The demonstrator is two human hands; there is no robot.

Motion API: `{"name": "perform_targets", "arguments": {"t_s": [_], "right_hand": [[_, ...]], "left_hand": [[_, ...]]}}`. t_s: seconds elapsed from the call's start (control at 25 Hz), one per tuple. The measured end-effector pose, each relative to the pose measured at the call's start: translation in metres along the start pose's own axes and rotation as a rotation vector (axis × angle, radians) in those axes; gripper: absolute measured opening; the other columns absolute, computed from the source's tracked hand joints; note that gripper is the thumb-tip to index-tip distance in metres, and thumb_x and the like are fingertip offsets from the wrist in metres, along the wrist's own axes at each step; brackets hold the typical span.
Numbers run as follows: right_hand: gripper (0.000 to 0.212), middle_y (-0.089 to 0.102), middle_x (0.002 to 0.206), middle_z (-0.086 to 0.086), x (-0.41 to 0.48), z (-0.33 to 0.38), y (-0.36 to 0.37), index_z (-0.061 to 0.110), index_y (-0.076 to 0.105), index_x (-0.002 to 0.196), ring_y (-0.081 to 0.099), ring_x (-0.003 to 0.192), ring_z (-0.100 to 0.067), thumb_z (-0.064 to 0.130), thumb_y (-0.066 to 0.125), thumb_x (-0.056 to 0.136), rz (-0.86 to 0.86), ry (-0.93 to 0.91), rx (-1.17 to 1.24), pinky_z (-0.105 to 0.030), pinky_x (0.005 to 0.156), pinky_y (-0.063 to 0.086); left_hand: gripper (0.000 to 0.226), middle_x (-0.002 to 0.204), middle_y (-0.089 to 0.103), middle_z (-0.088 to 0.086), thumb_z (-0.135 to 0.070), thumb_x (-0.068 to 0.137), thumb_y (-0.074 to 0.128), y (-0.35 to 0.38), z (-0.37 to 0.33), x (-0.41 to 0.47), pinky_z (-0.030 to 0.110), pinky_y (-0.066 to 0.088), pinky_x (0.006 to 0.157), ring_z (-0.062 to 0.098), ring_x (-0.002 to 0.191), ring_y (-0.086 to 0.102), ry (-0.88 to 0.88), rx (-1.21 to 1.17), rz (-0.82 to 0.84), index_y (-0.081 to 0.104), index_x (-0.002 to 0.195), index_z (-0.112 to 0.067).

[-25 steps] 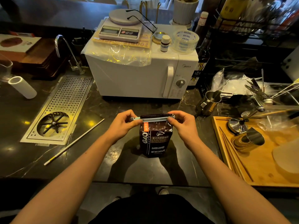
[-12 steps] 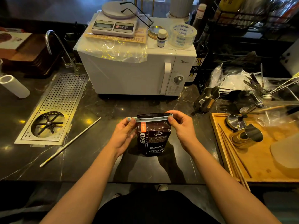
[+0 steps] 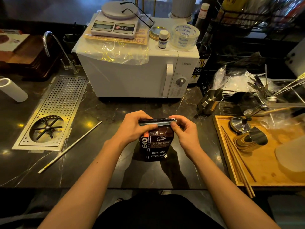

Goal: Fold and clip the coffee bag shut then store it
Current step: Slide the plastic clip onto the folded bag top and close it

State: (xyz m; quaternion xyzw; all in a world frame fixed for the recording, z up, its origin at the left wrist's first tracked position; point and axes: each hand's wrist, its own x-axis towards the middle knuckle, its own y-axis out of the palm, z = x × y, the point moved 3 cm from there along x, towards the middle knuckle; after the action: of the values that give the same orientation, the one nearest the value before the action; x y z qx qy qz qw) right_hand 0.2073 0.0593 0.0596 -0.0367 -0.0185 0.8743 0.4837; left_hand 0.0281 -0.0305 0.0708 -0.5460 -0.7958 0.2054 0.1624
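My left hand (image 3: 132, 128) gripped the folded top of the bag (image 3: 155, 142), fingers curled over the clip (image 3: 156, 123). My right hand (image 3: 186, 131) pinched the clip's end at 3 o'clock. The bag stood upright on the counter (image 3: 99, 162), the microwave (image 3: 132, 75) at 12 o'clock.

Two bare arms come in from the 6 o'clock edge, one on each side. No sleeves show on them, so both are bare as far down as the view goes. The left hand (image 3: 132, 128) and the right hand (image 3: 186, 134) wear no gloves, rings or watch. Between the arms, at 6 o'clock, is a dark black piece of clothing (image 3: 156, 214). Just past it, two shoe tips (image 3: 165, 192) peek out.
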Motion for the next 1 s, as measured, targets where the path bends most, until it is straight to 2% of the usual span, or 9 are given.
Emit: {"name": "perform_targets", "arguments": {"t_s": [0.16,0.28,0.4,0.52,0.68,0.84,1.0], "right_hand": [[0.017,0.07,0.102,0.0,-0.003,0.0,0.0,0.015,0.066,0.108,0.067,0.094,-0.007,0.009,0.06,0.093,0.018,-0.039,-0.054,-0.022,0.077,0.057],[0.022,0.069,0.106,0.005,0.005,0.008,0.003,0.02,0.067,0.108,0.064,0.099,-0.005,0.02,0.069,0.087,0.102,-0.137,-0.303,-0.015,0.083,0.051],[0.02,0.071,0.098,0.007,0.015,0.014,0.012,0.018,0.071,0.101,0.064,0.093,-0.001,0.016,0.074,0.082,0.147,-0.229,-0.435,-0.01,0.081,0.045],[0.017,0.073,0.09,0.006,0.02,0.013,0.013,0.018,0.073,0.095,0.068,0.087,-0.006,0.014,0.075,0.079,0.145,-0.2,-0.368,-0.02,0.079,0.052],[0.019,0.073,0.091,0.003,0.022,0.008,0.01,0.02,0.073,0.097,0.07,0.087,-0.01,0.012,0.075,0.08,0.188,-0.069,-0.254,-0.022,0.076,0.055],[0.018,0.073,0.094,-0.002,0.017,0.002,0.005,0.018,0.068,0.104,0.071,0.087,-0.012,0.009,0.066,0.089,0.154,0.007,-0.045,-0.023,0.072,0.056],[0.009,0.074,0.091,-0.004,0.008,-0.006,0.014,0.016,0.063,0.102,0.072,0.083,-0.014,0.013,0.058,0.094,0.042,0.102,0.219,-0.026,0.069,0.057]], "left_hand": [[0.013,0.087,0.069,-0.003,-0.026,0.076,0.081,0.0,0.011,0.0,0.031,0.051,0.078,0.012,0.085,0.066,-0.076,-0.133,0.004,0.078,0.087,-0.021],[0.014,0.086,0.07,-0.004,-0.028,0.075,0.081,0.0,0.009,0.002,0.035,0.053,0.08,0.014,0.086,0.067,-0.054,-0.121,0.024,0.078,0.088,-0.022],[0.011,0.085,0.07,-0.005,-0.03,0.074,0.082,-0.001,0.013,0.003,0.035,0.053,0.078,0.014,0.085,0.068,-0.054,-0.161,0.014,0.078,0.085,-0.029],[0.018,0.087,0.071,-0.004,-0.027,0.072,0.084,0.001,0.017,0.001,0.028,0.053,0.075,0.012,0.084,0.069,-0.103,-0.194,-0.019,0.078,0.09,-0.024],[0.02,0.083,0.073,0.002,-0.011,0.072,0.082,0.007,0.023,-0.009,0.02,0.055,0.066,0.007,0.075,0.07,-0.239,-0.505,-0.133,0.075,0.09,-0.01],[0.018,0.085,0.07,0.01,-0.016,0.07,0.076,0.016,0.029,-0.016,0.029,0.057,0.073,0.018,0.077,0.068,-0.335,-0.84,-0.19,0.067,0.085,-0.01],[0.019,0.092,0.071,0.013,-0.015,0.083,0.065,0.025,0.024,-0.018,0.026,0.06,0.071,0.017,0.076,0.072,-0.396,-1.036,-0.197,0.063,0.097,-0.002]]}}
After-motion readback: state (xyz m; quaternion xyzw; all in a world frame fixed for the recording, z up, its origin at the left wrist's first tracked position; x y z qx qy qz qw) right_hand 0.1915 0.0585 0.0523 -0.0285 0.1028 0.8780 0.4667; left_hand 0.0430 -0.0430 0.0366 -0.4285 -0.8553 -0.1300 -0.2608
